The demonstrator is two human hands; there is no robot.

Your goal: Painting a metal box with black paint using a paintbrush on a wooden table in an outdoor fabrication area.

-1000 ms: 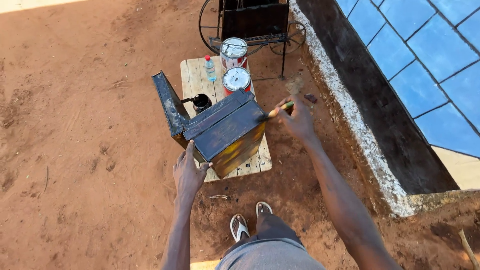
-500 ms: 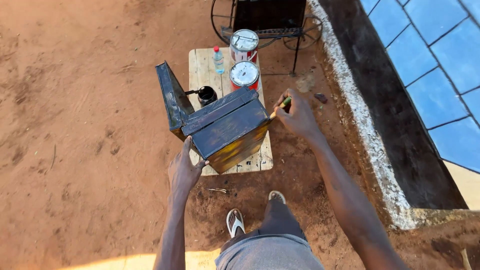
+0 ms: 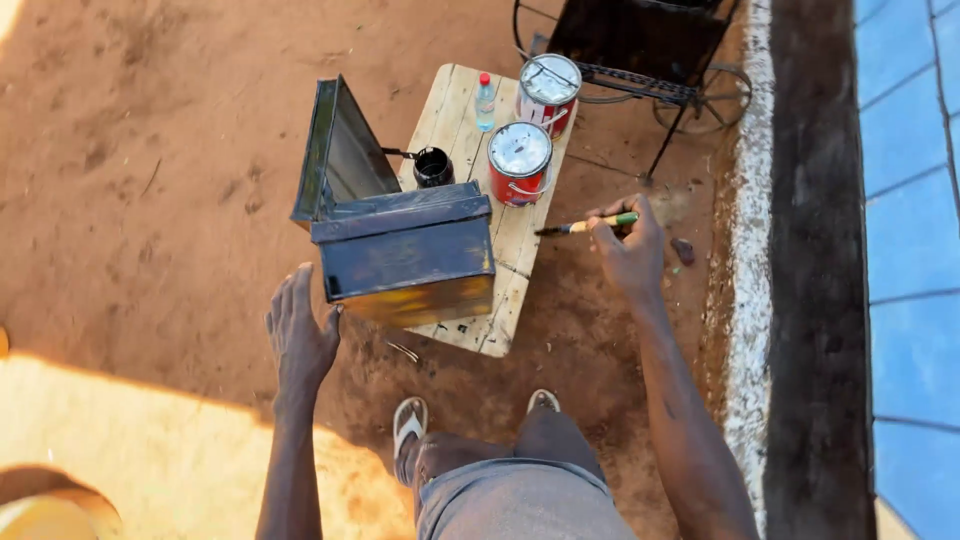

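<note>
A dark metal box (image 3: 405, 255) with its lid raised stands on a low wooden table (image 3: 500, 325). My left hand (image 3: 300, 335) is spread flat, fingers apart, touching or just off the box's lower left corner. My right hand (image 3: 630, 250) grips a paintbrush (image 3: 585, 226) to the right of the box, bristles pointing left toward the table. Two red paint cans (image 3: 520, 162) with silver lids, a small black cup (image 3: 433, 166) and a clear plastic bottle (image 3: 485, 101) sit on the table's far end.
A black metal cart with wheels (image 3: 650, 50) stands behind the table. A whitewashed kerb (image 3: 745, 300) and a blue tiled surface (image 3: 910, 250) run along the right. Red dirt ground (image 3: 150, 150) lies to the left. My sandalled feet (image 3: 410, 420) are below the table.
The view has tilted so the box and table sit higher and more centred. My right hand has pulled the paintbrush back from the box's right corner. My left hand stays by the box's lower left.
</note>
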